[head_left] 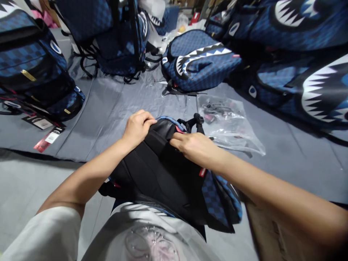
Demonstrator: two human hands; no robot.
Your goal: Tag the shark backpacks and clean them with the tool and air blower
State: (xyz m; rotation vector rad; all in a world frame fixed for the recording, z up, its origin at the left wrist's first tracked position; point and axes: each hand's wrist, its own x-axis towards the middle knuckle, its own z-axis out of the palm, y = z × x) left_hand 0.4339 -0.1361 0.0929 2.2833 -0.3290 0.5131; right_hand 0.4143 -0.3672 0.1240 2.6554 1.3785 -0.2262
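Note:
A black backpack (163,181) with blue checkered side panels lies against my lap and the edge of the grey-covered table, its plain black side facing up. My left hand (138,125) is closed on its far edge, thumb and fingers pinching the fabric beside a blue piping. On the right, my right hand (190,146) has its fingers curled into the black fabric near a red tag; the fingertips are partly hidden. A black strap with a buckle (199,118) sticks up just beyond that hand. A second red label (202,172) shows on the bag's side seam.
Beyond my hands a clear plastic bag (231,123) of small dark parts lies on the grey cover (108,123). A shark-mouth backpack (201,59) lies behind it. More backpacks stand left (35,65) and are stacked right (293,87). A cardboard box (269,228) is at lower right.

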